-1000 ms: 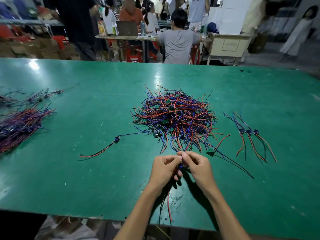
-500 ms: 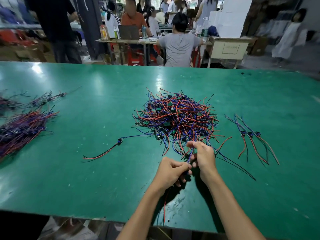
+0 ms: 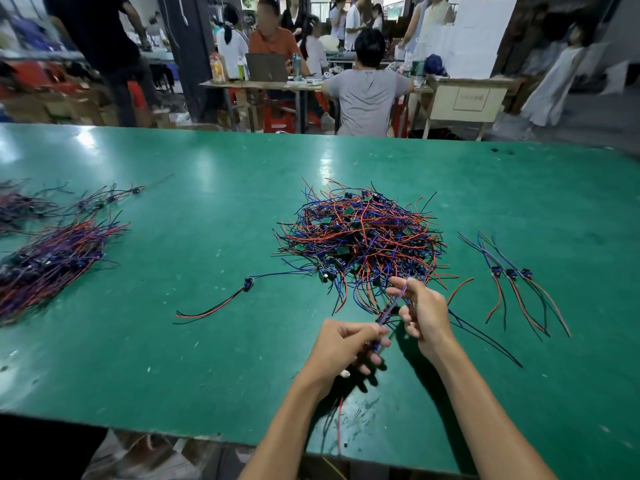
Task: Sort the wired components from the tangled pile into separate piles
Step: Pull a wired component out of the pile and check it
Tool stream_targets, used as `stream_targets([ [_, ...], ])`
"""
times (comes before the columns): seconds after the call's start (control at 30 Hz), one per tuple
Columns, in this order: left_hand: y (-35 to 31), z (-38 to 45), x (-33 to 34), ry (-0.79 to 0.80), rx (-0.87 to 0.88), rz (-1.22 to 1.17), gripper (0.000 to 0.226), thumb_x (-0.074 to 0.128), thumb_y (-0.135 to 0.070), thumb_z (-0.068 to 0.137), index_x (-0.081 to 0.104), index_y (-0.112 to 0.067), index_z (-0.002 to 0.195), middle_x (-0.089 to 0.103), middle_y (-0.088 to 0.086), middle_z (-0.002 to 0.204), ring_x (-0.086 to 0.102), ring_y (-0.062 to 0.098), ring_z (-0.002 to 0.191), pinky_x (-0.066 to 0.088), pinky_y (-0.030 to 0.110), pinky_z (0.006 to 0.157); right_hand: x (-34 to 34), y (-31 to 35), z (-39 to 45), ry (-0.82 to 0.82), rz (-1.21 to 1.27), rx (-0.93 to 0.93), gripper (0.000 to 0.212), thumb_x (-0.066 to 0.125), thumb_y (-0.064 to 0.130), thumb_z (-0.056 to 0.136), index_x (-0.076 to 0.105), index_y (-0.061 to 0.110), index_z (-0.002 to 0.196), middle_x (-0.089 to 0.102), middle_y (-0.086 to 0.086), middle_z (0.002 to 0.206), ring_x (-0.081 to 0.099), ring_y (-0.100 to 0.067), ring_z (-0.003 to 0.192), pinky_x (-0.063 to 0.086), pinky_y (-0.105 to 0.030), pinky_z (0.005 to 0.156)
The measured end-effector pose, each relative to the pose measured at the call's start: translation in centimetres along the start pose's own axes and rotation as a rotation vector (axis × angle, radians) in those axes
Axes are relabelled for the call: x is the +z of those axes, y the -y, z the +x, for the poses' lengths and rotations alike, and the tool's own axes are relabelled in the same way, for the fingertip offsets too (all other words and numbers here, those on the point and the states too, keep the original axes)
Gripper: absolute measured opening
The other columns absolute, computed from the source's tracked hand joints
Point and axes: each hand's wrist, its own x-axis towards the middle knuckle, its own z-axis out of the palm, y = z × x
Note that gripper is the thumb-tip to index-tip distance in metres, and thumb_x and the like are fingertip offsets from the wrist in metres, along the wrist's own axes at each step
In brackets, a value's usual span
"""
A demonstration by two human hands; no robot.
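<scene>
We see a tangled red-and-blue wire pile (image 3: 360,244) mid-table, sorted bundles (image 3: 52,261) far left, three components (image 3: 512,275) laid right.

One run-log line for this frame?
left hand grips wired component | right hand pinches its wires | tangled pile unsorted | green table

A busy assembly workshop: green worktable (image 3: 173,341) strewn with wired components (image 3: 360,237), workers (image 3: 367,91) seated behind.
</scene>
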Motion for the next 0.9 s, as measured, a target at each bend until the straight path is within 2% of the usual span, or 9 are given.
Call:
stream_targets([
  [0.07, -0.4, 0.0, -0.3, -0.036, 0.031, -0.185, 0.018, 0.069, -0.027, 0.092, 0.081, -0.014, 0.095, 0.078, 0.009, 0.097, 0.069, 0.013, 0.073, 0.055, 0.023, 0.057, -0.5, -0.5, -0.9, -0.016, -0.138, -0.134, 0.022, 0.053, 0.033, 0.102, 0.072, 0.025, 0.108, 0.077, 0.000, 0.099, 0.048, -0.008, 0.043, 0.032, -0.018, 0.037],
  [0.13, -0.8, 0.3, -0.2, -0.084, 0.055, -0.325, 0.024, 0.066, -0.034, 0.090, 0.080, -0.017, 0.098, 0.077, 0.006, 0.103, 0.069, 0.010, 0.083, 0.054, 0.024, 0.070, -0.9, -1.5, -2.2, -0.054, -0.430, -0.378, 0.012, 0.061, 0.030, 0.099, 0.070, 0.035, 0.105, 0.075, 0.009, 0.092, 0.061, -0.002, 0.059, 0.045, -0.022, 0.054],
  [0.17, -0.9, 0.4, -0.1, -0.113, 0.064, -0.380, 0.025, 0.064, -0.035, 0.090, 0.080, -0.018, 0.099, 0.077, 0.005, 0.105, 0.069, 0.008, 0.085, 0.052, 0.023, 0.074, -0.9, -2.3, -2.9, -0.017, -0.545, -0.481, 0.014, 0.068, 0.028, 0.095, 0.069, 0.038, 0.103, 0.074, 0.013, 0.089, 0.063, -0.002, 0.062, 0.049, -0.026, 0.058],
  [0.23, -1.0, 0.6, 0.3, -0.173, 0.085, -0.500, 0.023, 0.064, -0.034, 0.089, 0.079, -0.019, 0.098, 0.077, 0.002, 0.104, 0.068, 0.004, 0.080, 0.052, 0.019, 0.072, -0.5, -3.6, -4.6, 0.110, -0.638, -0.587, 0.022, 0.078, 0.028, 0.087, 0.068, 0.040, 0.102, 0.073, 0.017, 0.086, 0.059, -0.011, 0.054, 0.049, -0.031, 0.057],
  [0.33, -1.2, 0.8, 0.8, -0.245, 0.105, -0.623, 0.027, 0.070, -0.030, 0.081, 0.075, -0.011, 0.100, 0.077, 0.003, 0.098, 0.066, 0.005, 0.068, 0.054, 0.019, 0.065, 0.4, -4.0, -6.1, 0.159, -0.571, -0.658, 0.023, 0.085, 0.036, 0.081, 0.070, 0.038, 0.099, 0.073, 0.016, 0.083, 0.053, -0.013, 0.051, 0.044, -0.024, 0.052],
  [0.5, -1.1, 0.6, 0.8, -0.288, 0.124, -0.689, 0.025, 0.077, -0.018, 0.077, 0.072, -0.005, 0.097, 0.077, 0.010, 0.090, 0.073, 0.014, 0.075, 0.059, 0.020, 0.072, 0.9, -3.4, -6.8, 0.109, -0.276, -0.524, 0.004, 0.078, 0.032, 0.087, 0.074, 0.032, 0.090, 0.075, 0.004, 0.081, 0.065, -0.020, 0.066, 0.052, -0.033, 0.063],
  [0.6, -0.7, 0.2, 1.0, -0.298, 0.138, -0.696, 0.024, 0.078, -0.016, 0.077, 0.072, -0.006, 0.098, 0.077, 0.015, 0.096, 0.076, 0.020, 0.083, 0.059, 0.022, 0.072, 1.5, -3.2, -6.9, 0.044, -0.084, -0.385, 0.015, 0.075, 0.034, 0.084, 0.077, 0.020, 0.086, 0.074, -0.003, 0.074, 0.051, -0.010, 0.048, 0.042, -0.023, 0.046],
  [0.7, -0.4, 0.0, 1.3, -0.369, 0.157, -0.708, 0.032, 0.079, -0.015, 0.075, 0.070, -0.007, 0.105, 0.076, 0.019, 0.103, 0.076, 0.022, 0.088, 0.059, 0.022, 0.071, 2.0, -2.8, -6.8, -0.006, 0.169, -0.193, 0.025, 0.075, 0.032, 0.086, 0.074, 0.007, 0.087, 0.075, -0.006, 0.078, 0.048, -0.009, 0.045, 0.037, -0.019, 0.039],
  [0.9, -0.2, -0.2, -1.2, -0.528, 0.206, -0.695, 0.035, 0.082, -0.015, 0.072, 0.073, 0.001, 0.102, 0.076, 0.022, 0.095, 0.077, 0.023, 0.081, 0.060, 0.020, 0.066, 0.9, -1.5, -5.6, -0.078, 0.168, -0.180, 0.019, 0.065, 0.029, 0.097, 0.066, 0.010, 0.096, 0.076, -0.006, 0.087, 0.054, -0.010, 0.048, 0.041, -0.021, 0.039],
])
